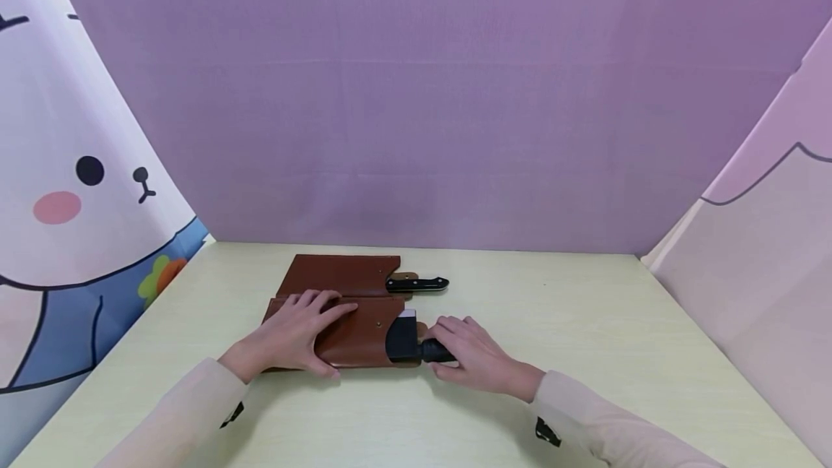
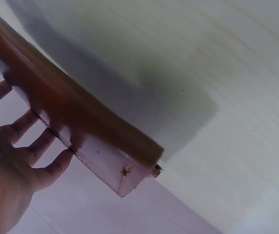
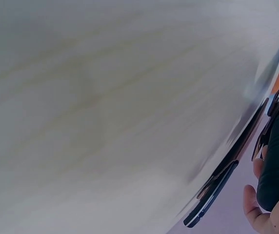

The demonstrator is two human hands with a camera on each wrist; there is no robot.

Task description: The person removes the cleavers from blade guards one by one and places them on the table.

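My left hand (image 1: 295, 331) grips a brown leather sheath (image 1: 364, 341) across its width, thumb at the near edge and fingers over the top. In the left wrist view, fingertips press along the edge of the sheath (image 2: 95, 131). A cleaver (image 1: 401, 338) with a wide dark blade and pale edge sits mostly inside this sheath, the base of its blade showing at the mouth. My right hand (image 1: 474, 356) holds its black handle (image 1: 437, 351); the right wrist view shows fingers around the ribbed handle (image 3: 278, 161).
Just behind lies a second brown sheath (image 1: 344, 274), a knife (image 1: 422, 284) in it with its black riveted handle sticking out to the right. The pale wooden table (image 1: 617, 352) meets a purple cloth backdrop (image 1: 455, 128), with a cartoon-printed cloth (image 1: 78, 237) at the left.
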